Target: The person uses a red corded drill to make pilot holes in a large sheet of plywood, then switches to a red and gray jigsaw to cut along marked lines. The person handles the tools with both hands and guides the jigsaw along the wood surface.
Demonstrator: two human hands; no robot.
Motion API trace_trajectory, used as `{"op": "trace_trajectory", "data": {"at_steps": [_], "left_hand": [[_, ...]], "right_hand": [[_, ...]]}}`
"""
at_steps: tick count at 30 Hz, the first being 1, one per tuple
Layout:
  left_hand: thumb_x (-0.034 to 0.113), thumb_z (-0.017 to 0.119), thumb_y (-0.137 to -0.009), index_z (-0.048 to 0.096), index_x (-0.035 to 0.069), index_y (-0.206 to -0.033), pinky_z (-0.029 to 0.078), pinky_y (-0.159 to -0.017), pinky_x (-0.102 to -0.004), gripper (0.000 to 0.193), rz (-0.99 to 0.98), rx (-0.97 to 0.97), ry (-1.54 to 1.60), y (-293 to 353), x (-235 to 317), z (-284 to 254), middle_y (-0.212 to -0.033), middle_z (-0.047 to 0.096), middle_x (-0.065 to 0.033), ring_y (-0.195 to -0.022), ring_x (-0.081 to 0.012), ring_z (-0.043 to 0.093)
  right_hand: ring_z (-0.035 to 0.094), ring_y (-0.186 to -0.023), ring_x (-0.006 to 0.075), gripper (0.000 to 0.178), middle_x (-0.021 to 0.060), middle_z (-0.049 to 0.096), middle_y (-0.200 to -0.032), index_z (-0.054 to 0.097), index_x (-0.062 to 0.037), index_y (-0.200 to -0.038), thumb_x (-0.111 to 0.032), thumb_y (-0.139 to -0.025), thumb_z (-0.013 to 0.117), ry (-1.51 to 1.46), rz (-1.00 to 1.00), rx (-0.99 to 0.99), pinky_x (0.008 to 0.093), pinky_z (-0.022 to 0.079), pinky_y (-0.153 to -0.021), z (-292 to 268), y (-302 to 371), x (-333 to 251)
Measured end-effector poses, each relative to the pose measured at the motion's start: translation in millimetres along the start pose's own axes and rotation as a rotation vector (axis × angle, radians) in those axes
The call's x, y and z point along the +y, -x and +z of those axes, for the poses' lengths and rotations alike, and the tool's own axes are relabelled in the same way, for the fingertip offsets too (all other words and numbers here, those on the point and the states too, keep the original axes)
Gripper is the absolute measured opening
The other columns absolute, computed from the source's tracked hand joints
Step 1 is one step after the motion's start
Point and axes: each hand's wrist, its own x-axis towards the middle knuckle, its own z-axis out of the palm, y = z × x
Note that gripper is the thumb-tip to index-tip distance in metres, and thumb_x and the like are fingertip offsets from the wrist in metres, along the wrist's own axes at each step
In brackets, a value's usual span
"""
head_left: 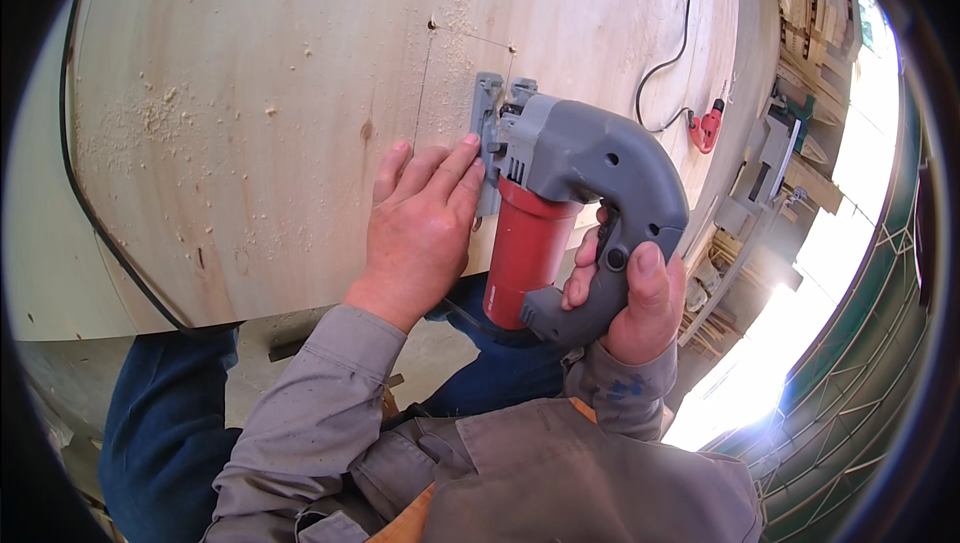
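The right hand (645, 305) grasps the rear handle of the grey-and-red jigsaw (590, 158), whose head lies at 11 o'clock from that hand. The left hand (425, 208) is stretched out rather than clenched, fingertips touching the base plate (487, 103) at 1 o'clock, with the saw body at 3. The near edge of the board (250, 173) passes under the left wrist at 6 o'clock. From 9 round to 12, its sawdust-flecked surface stretches broadly outward; a black cord (95, 218) crosses at 9, and a drilled hole (432, 25) sits at 12
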Motion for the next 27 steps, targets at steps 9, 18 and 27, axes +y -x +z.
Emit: {"op": "trace_trajectory", "data": {"at_steps": [9,18,27], "left_hand": [[0.005,0.074,-0.072,0.07,0.005,-0.124,0.032,-0.12,-0.0501,0.052,-0.003,0.005,-0.002,-2.0,0.0,-0.9,-0.145,0.063,-0.0053,-0.126,-0.0245,0.059],[0.003,0.072,-0.073,0.07,0.005,-0.124,0.032,-0.12,-0.0498,0.051,0.003,0.015,-0.004,-4.2,-0.5,-1.3,-0.145,0.063,-0.0057,-0.126,-0.0241,0.059],[0.003,0.073,-0.072,0.07,0.005,-0.124,0.032,-0.12,-0.0499,0.052,-0.008,0.005,0.013,-7.3,1.5,-4.4,-0.144,0.063,-0.0054,-0.125,-0.024,0.059]], "right_hand": [[0.066,-0.071,0.0174,0.056,0.0118,0.067,-0.096,0.059,0.0045,-0.119,-0.047,-0.098,0.067,-0.002,-0.001,-0.033,0.0323,0.055,-0.064,-1.7,-2.5,-1.2],[0.067,-0.071,0.0178,0.056,0.0122,0.067,-0.096,0.059,0.0048,-0.118,-0.047,-0.098,0.068,0.009,-0.001,-0.034,0.0324,0.055,-0.065,-1.4,-3.6,-3.4],[0.066,-0.071,0.0173,0.057,0.0115,0.067,-0.095,0.06,0.0046,-0.116,-0.049,-0.097,0.068,0.017,-0.004,-0.033,0.032,0.055,-0.065,-0.3,-5.6,-5.1]]}}
